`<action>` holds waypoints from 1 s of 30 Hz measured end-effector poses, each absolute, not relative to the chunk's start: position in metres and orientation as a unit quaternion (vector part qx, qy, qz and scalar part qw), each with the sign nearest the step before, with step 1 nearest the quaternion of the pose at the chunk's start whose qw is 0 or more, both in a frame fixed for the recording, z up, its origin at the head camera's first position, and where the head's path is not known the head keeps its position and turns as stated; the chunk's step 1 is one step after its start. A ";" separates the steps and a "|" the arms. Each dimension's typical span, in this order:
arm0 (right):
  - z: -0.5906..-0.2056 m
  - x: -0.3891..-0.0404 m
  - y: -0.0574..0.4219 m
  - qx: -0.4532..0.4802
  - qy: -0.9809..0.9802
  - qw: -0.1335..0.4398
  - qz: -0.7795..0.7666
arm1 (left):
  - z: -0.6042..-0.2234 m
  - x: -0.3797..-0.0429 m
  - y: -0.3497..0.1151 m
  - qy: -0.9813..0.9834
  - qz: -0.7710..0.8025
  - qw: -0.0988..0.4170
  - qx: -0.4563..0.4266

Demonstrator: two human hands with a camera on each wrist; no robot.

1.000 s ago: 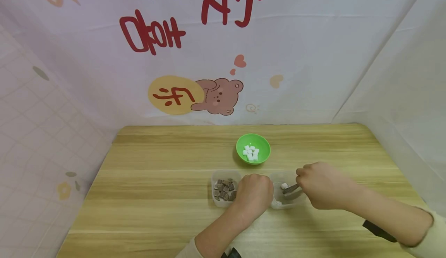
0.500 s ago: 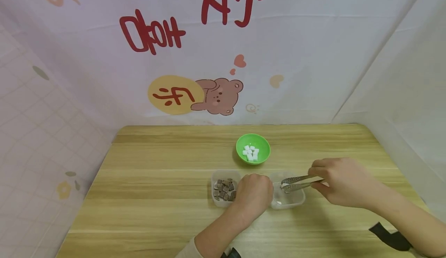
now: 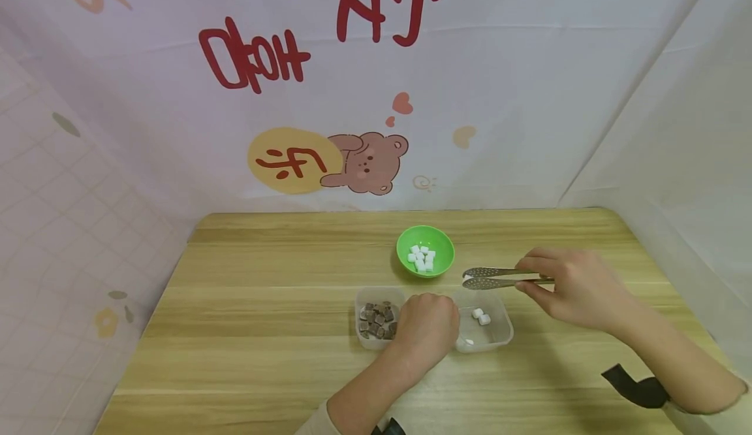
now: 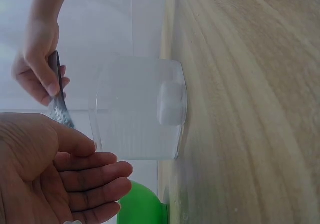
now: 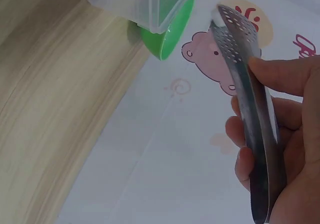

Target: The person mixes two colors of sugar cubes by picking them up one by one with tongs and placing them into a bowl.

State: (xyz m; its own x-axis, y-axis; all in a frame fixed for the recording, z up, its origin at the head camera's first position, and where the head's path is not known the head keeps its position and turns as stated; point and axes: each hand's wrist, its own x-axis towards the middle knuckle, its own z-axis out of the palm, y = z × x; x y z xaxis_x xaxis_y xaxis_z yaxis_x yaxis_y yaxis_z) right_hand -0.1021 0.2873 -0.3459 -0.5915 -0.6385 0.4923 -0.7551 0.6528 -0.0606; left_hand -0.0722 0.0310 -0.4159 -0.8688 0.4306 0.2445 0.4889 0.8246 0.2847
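Tongs, gripped by the right hand, have lifted a cube; bowl lies left beyond their tips; left hand relaxed.

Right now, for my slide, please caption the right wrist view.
A right hand grips perforated silver metal tongs pinching a small white piece, a round green bowl in view.

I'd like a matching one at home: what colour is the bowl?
The bowl is plain bright green, seen best in the head view.
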 end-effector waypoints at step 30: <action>-0.392 -0.149 0.237 0.326 -0.894 0.224 0.211 | -0.412 -0.070 0.030 -0.955 -0.116 0.087 -0.260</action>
